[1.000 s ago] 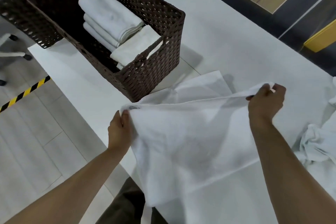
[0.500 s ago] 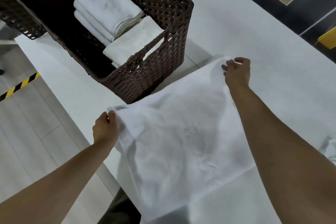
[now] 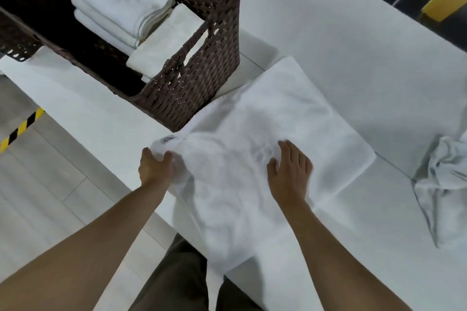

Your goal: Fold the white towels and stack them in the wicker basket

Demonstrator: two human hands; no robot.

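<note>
While left hand [image 3: 155, 166] pinches towel [image 3: 290, 108] corner, right hand [image 3: 290, 171] pressed flat on it

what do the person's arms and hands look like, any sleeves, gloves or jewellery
Both hands are bare: no gloves, rings, watch or bands show on the left hand or the right hand. The left forearm and right forearm are bare too, with no sleeve in view up to the picture's edge. Between them show dark olive-brown trousers.
</note>
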